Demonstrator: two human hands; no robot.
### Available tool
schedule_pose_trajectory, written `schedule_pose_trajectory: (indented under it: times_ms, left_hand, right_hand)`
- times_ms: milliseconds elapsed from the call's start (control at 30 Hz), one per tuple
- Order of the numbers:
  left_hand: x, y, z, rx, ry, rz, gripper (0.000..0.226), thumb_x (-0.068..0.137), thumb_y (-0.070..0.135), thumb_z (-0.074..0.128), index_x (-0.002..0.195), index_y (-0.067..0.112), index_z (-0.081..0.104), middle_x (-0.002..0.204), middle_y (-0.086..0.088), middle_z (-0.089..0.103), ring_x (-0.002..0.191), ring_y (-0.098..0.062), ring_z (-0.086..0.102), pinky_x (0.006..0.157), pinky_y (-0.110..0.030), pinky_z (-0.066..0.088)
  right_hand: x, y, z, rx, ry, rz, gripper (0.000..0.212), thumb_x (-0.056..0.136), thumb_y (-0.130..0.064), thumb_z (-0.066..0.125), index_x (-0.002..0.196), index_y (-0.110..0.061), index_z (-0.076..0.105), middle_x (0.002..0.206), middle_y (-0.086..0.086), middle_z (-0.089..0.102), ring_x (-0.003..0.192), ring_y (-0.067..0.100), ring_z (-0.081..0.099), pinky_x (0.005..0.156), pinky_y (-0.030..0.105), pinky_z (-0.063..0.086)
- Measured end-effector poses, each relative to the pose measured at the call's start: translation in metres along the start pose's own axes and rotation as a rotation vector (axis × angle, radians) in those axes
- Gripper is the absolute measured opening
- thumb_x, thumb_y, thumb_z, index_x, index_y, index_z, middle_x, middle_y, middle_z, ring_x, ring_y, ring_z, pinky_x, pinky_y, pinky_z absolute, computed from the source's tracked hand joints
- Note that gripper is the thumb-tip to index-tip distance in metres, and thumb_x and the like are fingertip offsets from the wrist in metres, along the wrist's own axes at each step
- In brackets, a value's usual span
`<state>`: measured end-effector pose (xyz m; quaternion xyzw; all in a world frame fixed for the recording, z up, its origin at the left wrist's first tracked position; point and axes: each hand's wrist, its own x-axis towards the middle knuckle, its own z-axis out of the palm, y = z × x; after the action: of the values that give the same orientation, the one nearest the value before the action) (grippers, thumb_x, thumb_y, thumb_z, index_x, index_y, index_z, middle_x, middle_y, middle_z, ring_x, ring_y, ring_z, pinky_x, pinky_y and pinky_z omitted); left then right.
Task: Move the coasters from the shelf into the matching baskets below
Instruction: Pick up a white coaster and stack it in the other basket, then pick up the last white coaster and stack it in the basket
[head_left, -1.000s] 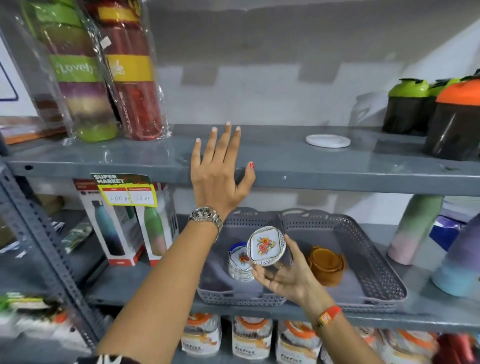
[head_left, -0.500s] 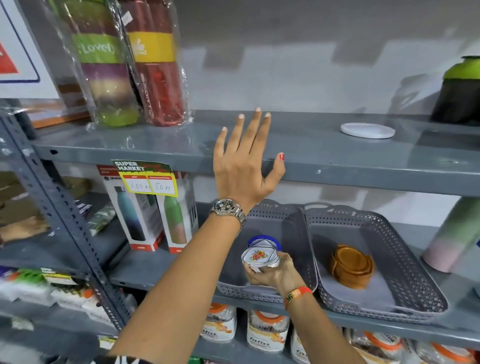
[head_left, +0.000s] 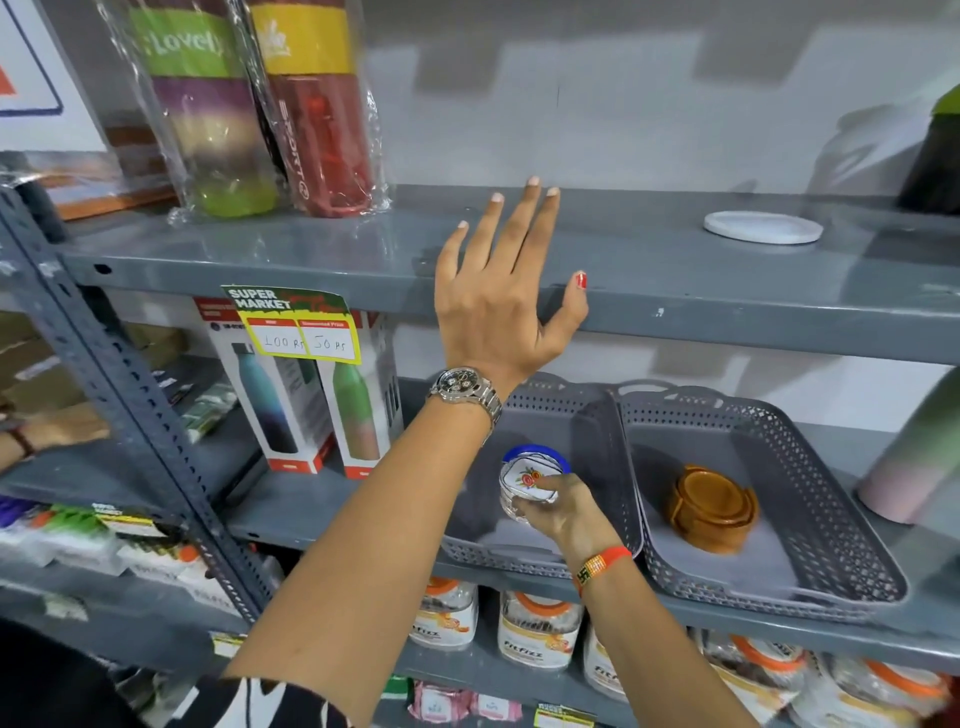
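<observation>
My right hand (head_left: 563, 512) pinches the floral coaster (head_left: 530, 480) onto the matching stack in the left basket (head_left: 597, 447), beside the brown set's basket. My left hand (head_left: 501, 301), fingers spread and empty, braces on the shelf (head_left: 727, 291) above it for balance; one white coaster (head_left: 762, 227) waits there.

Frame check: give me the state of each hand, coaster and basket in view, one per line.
left hand: open, flat against the upper shelf edge, holding nothing
right hand: closed on the floral coaster
floral coaster: being set on the white stack in the left basket
left basket: holds the white stack
right basket: holds stacked brown coasters
white round coaster: flat on the upper shelf
</observation>
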<state>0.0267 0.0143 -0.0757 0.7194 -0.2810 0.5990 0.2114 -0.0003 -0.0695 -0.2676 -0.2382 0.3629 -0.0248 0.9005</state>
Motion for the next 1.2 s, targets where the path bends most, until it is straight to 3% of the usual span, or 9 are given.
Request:
schedule_pose_trajectory:
  times_ms: [267, 400, 533, 600, 667, 867, 1000, 1100, 1200]
  left_hand:
    - [0.000, -0.001, 0.000, -0.001, -0.012, -0.004, 0.059, 0.087, 0.046, 0.039, 0.133, 0.014, 0.057, 0.136, -0.002, 0.056, 0.122, -0.025, 0.055, 0.099, -0.042, 0.037]
    - [0.000, 0.000, -0.001, -0.005, -0.028, 0.000, 0.059, 0.087, 0.046, 0.039, 0.132, 0.013, 0.057, 0.135, -0.002, 0.057, 0.121, -0.025, 0.055, 0.099, -0.042, 0.038]
    - [0.001, 0.000, -0.003, -0.004, -0.038, 0.005, 0.058, 0.088, 0.044, 0.039, 0.133, 0.013, 0.057, 0.135, -0.003, 0.056, 0.121, -0.025, 0.055, 0.099, -0.043, 0.038]
    - [0.002, 0.001, -0.004, -0.008, -0.044, 0.008, 0.058, 0.089, 0.044, 0.038, 0.134, 0.012, 0.056, 0.137, -0.003, 0.055, 0.122, -0.026, 0.054, 0.101, -0.044, 0.036]
    - [0.001, 0.000, -0.005, -0.006, -0.056, 0.007, 0.058, 0.090, 0.044, 0.038, 0.135, 0.012, 0.054, 0.139, -0.004, 0.053, 0.124, -0.026, 0.052, 0.104, -0.044, 0.033]
    - [0.002, 0.000, -0.009, -0.020, -0.070, 0.018, 0.058, 0.092, 0.042, 0.038, 0.137, 0.010, 0.052, 0.142, -0.007, 0.049, 0.129, -0.029, 0.048, 0.109, -0.046, 0.025]
    - [0.003, 0.000, -0.010, -0.016, -0.091, 0.016, 0.059, 0.092, 0.043, 0.038, 0.138, 0.009, 0.051, 0.143, -0.008, 0.048, 0.130, -0.030, 0.046, 0.111, -0.046, 0.023]
    - [0.004, 0.000, -0.012, -0.015, -0.099, 0.005, 0.059, 0.090, 0.042, 0.039, 0.138, 0.009, 0.050, 0.143, -0.007, 0.048, 0.130, -0.029, 0.046, 0.111, -0.046, 0.022]
    - [0.003, 0.000, -0.013, -0.020, -0.109, -0.001, 0.059, 0.090, 0.043, 0.039, 0.138, 0.010, 0.051, 0.143, -0.007, 0.048, 0.130, -0.029, 0.046, 0.111, -0.046, 0.023]
  right_hand:
    - [-0.001, -0.001, -0.004, -0.157, -0.069, -0.016, 0.028, 0.087, 0.008, 0.032, 0.110, 0.001, 0.046, 0.089, 0.021, 0.056, 0.079, 0.034, 0.055, 0.079, 0.040, 0.046]
    - [-0.038, -0.003, -0.003, -0.302, -0.082, -0.091, 0.023, 0.091, 0.008, 0.036, 0.110, -0.001, 0.046, 0.084, 0.018, 0.054, 0.083, 0.031, 0.054, 0.101, 0.041, 0.041]
    - [-0.098, -0.014, -0.007, -0.877, -0.163, -0.489, 0.041, 0.093, 0.004, 0.040, 0.125, -0.021, 0.047, 0.109, 0.004, 0.059, 0.118, 0.029, 0.055, 0.096, 0.033, 0.043]
    - [-0.126, -0.027, -0.012, -1.278, -0.195, -0.775, 0.036, 0.090, -0.005, 0.054, 0.112, -0.032, 0.059, 0.115, 0.010, 0.067, 0.110, 0.031, 0.062, 0.091, 0.032, 0.051]
    - [-0.161, -0.044, -0.009, -1.457, -0.144, -1.081, 0.026, 0.086, -0.010, 0.062, 0.105, -0.025, 0.070, 0.107, 0.003, 0.073, 0.088, 0.009, 0.067, 0.084, 0.010, 0.048]
    - [-0.241, -0.117, 0.032, -1.015, 0.065, -1.721, 0.022, 0.078, -0.014, 0.057, 0.090, -0.016, 0.075, 0.087, -0.004, 0.072, 0.081, 0.014, 0.069, 0.081, 0.027, 0.054]
    - [-0.234, -0.186, 0.064, -1.356, 0.408, -1.684, 0.025, 0.081, -0.014, 0.060, 0.103, -0.006, 0.070, 0.108, 0.011, 0.072, 0.104, 0.029, 0.062, 0.088, 0.029, 0.044]
    - [-0.220, -0.225, 0.079, -1.604, 0.571, -1.348, 0.046, 0.079, -0.033, 0.069, 0.102, 0.006, 0.060, 0.116, 0.022, 0.063, 0.115, 0.038, 0.051, 0.092, 0.042, 0.048]
    - [-0.209, -0.244, 0.086, -1.778, 0.683, -1.058, 0.067, 0.075, -0.055, 0.068, 0.118, -0.005, 0.053, 0.130, 0.021, 0.053, 0.125, 0.038, 0.044, 0.101, 0.048, 0.040]
